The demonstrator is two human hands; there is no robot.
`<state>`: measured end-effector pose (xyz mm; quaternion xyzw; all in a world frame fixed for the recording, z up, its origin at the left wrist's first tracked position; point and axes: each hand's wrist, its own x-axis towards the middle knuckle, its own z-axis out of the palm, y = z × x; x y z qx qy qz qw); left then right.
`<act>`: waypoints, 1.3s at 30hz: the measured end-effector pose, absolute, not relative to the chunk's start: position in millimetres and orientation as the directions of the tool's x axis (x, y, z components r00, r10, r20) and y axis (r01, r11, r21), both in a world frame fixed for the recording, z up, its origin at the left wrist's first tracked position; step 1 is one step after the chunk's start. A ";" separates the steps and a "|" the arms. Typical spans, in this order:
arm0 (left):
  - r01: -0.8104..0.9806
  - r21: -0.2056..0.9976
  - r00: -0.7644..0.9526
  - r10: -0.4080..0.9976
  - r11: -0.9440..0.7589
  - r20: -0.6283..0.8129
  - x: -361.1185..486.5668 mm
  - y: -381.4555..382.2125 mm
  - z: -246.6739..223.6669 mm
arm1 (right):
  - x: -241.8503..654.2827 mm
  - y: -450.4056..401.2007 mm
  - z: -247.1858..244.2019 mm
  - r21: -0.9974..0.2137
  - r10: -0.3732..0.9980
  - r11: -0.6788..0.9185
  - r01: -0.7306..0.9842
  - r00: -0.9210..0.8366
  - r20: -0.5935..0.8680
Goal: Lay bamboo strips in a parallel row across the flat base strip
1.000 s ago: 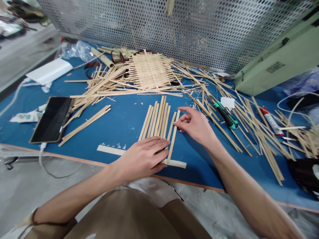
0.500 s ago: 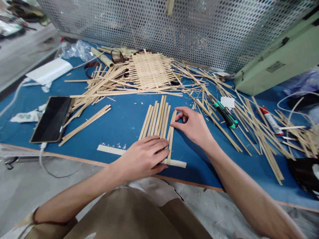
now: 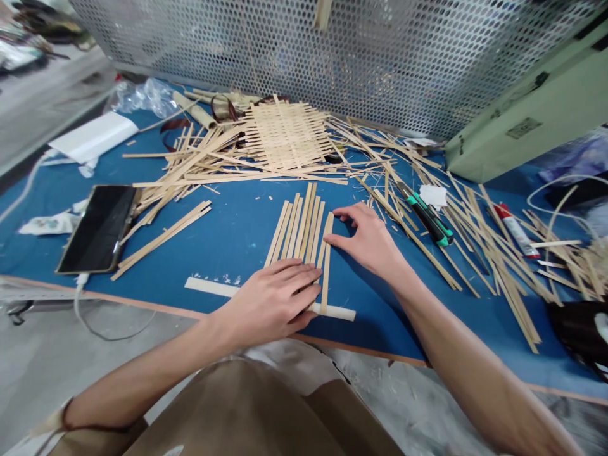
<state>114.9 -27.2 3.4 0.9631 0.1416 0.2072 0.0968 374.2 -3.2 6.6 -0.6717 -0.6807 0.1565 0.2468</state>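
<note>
My left hand lies flat, palm down, across the lower part of a row of bamboo strips. Its fingers are stretched out and hide the strips' near ends. Under that hand runs a wider pale crosspiece, showing on both sides of it. At the right side of the row, my right hand has thumb and index finger at the upper part of one bamboo strip. The thumb touches its edge, and the other fingers are curled. The near end of this strip rests over the crosspiece.
A woven bamboo panel lies at the back among loose strips. A phone with a cable is on the left. To the right are a green-black utility knife, a red-white tube and a pale green box. Metal mesh stands behind.
The strip at my right hand has shifted slightly to the right at its near end, leaving a wider gap beside its neighbour. My left hand stays almost in place.
</note>
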 end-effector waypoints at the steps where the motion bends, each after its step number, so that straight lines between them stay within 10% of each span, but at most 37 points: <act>1: 0.232 0.241 0.874 0.311 -0.942 0.373 114.6 -27.2 3.1 | 373.7 -2.5 6.6 -0.551 0.992 0.045 0.834 0.026 0.121; 39: 0.242 0.215 0.872 0.309 -0.946 0.379 118.4 -26.9 5.1 | 367.6 -4.0 3.6 -0.639 0.987 0.036 0.769 0.073 0.144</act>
